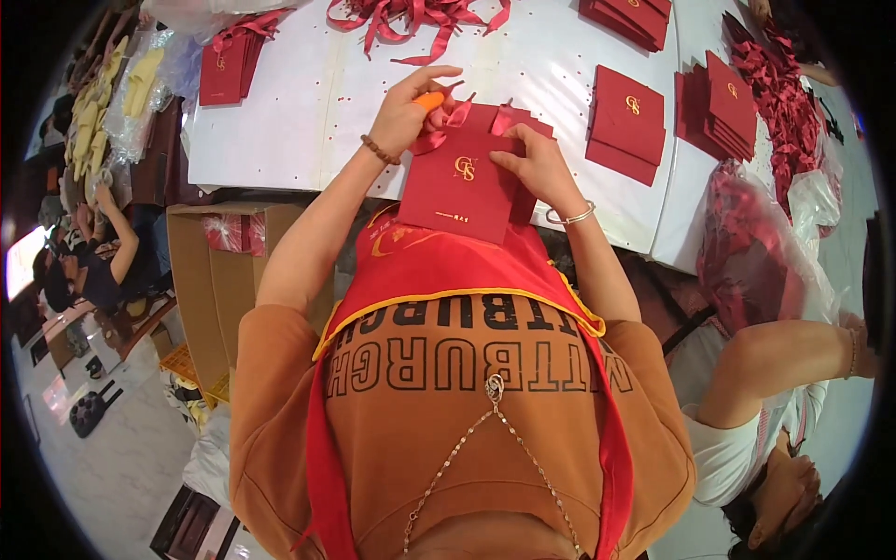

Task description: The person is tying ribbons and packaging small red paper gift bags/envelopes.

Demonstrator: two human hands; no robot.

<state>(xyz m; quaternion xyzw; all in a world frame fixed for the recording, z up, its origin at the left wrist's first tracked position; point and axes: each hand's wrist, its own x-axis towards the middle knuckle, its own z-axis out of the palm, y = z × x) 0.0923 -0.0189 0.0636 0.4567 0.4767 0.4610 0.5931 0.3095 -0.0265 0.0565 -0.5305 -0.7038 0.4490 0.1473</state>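
Observation:
At the table's near edge, a dark red paper gift bag with a gold emblem lies over other red bags, close to my body. Red ribbon comes up at its top edge. My left hand is closed round a small orange-handled tool beside that ribbon; the tool's tip is hard to make out. My right hand grips the bag's upper right part, thumb on its front and fingers towards the top edge.
Loose red ribbons lie at the far side of the white table. Red bag stacks stand on the right and far left. An open cardboard box sits below left. Other people work on both sides.

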